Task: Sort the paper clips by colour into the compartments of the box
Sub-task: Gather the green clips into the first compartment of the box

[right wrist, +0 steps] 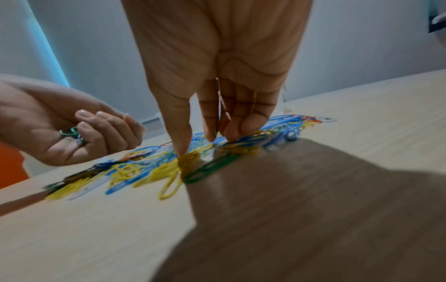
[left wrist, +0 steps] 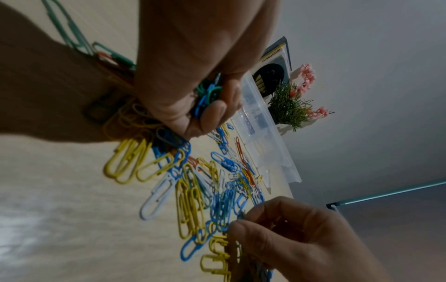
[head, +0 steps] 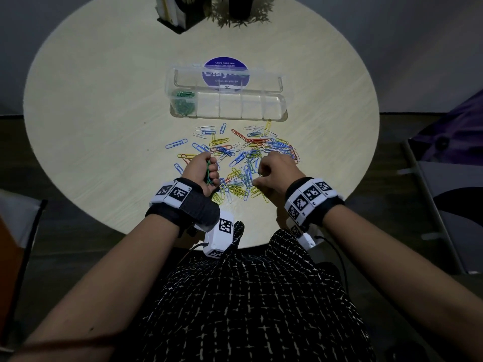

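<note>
A clear compartment box (head: 283,107) lies open at the table's middle, with green clips (head: 184,103) in its leftmost compartment; the other compartments look bare. In front of it spreads a loose pile of clips (head: 251,150) in blue, yellow, red, white and green. My left hand (head: 211,173) is at the pile's left edge and grips a bunch of green clips (left wrist: 207,95). My right hand (right wrist: 198,145) reaches down into the pile's near side. Its thumb touches a yellow clip, and a thin dark clip (left wrist: 241,215) shows between its fingertips. A green clip (right wrist: 210,168) lies just below them.
A purple round sticker (head: 226,74) shows through the box's raised lid. A book stand (head: 175,14) and a potted plant (left wrist: 289,106) stand at the table's far edge. The round table's near rim is close to my lap. A chair (head: 444,184) stands to the right.
</note>
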